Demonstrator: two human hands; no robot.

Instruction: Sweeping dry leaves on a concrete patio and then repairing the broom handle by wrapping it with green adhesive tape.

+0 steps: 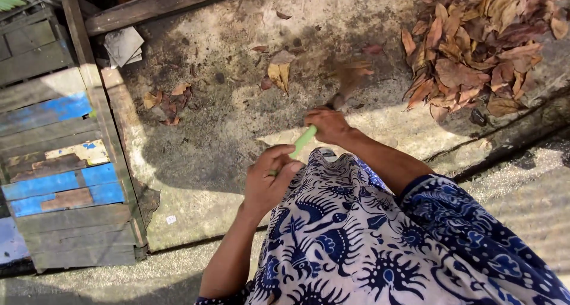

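I look down on a concrete ground. Both hands grip a broom with a light green handle. My left hand closes around the handle's upper end, close to my blue and white patterned garment. Further down the handle sits my right hand, fingers wrapped around it. The broom's brown bristle head is blurred just beyond the right hand, near a few loose dry leaves. A big heap of dry brown leaves lies at the upper right.
A weathered wooden slat structure with blue paint patches fills the left side. A dark wooden beam runs along the top. Scattered dry leaves lie near the structure. A crack or step edge crosses the ground at right.
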